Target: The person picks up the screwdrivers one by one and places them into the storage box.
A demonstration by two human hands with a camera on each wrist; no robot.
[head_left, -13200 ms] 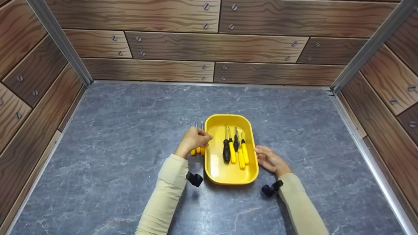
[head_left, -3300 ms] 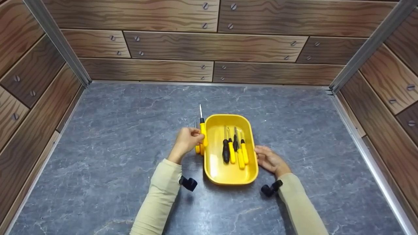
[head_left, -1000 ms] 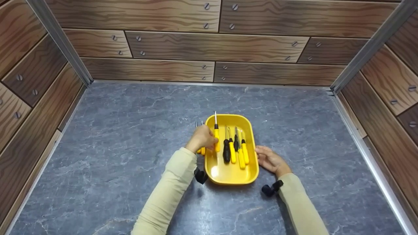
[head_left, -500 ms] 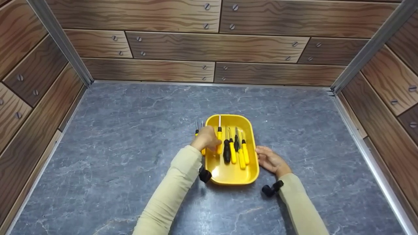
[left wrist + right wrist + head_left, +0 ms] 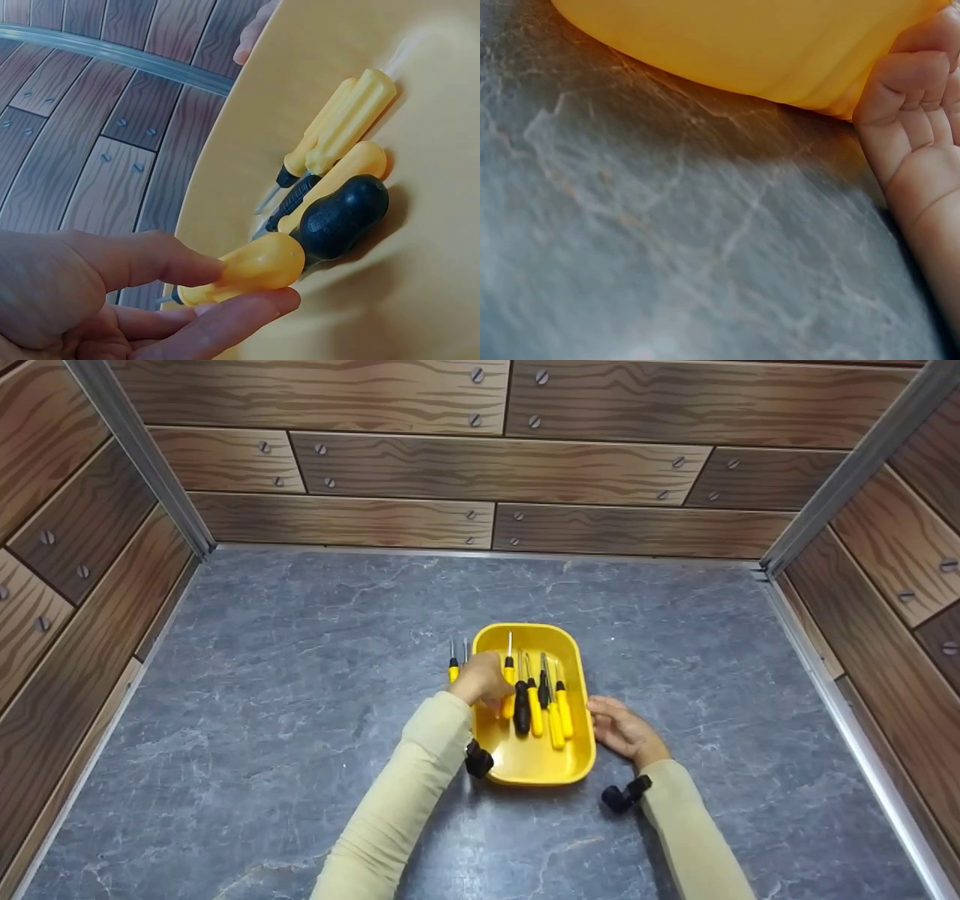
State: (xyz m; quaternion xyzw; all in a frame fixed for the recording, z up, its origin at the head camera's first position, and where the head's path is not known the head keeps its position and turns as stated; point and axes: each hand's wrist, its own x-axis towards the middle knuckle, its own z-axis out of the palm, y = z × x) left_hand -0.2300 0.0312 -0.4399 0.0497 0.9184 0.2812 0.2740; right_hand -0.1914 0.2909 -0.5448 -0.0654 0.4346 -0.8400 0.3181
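Note:
My left hand (image 5: 484, 679) pinches the handle of a yellow screwdriver (image 5: 262, 262) between thumb and fingers, inside the yellow tray (image 5: 536, 761). Its shaft points away from me. Close beside it lies a screwdriver with a thick black handle (image 5: 522, 711). Several other screwdrivers lie to the right of that, among them a yellow one (image 5: 564, 712) and a slim black one (image 5: 544, 688). My right hand (image 5: 622, 727) touches the tray's right outer wall, fingers loosely bent in the right wrist view. Left of the tray, a yellow screwdriver (image 5: 453, 669) is partly hidden by my left hand.
Another screwdriver shaft (image 5: 466, 648) shows next to the tray's left wall. The grey marbled tabletop (image 5: 300, 660) is bounded by wood-patterned walls (image 5: 390, 521) and metal corner frames (image 5: 795, 607).
My left hand has lifted a yellow screwdriver from beside the tray, carried it right over the rim and lowered it next to the black-handled one. My right hand has stayed at the tray.

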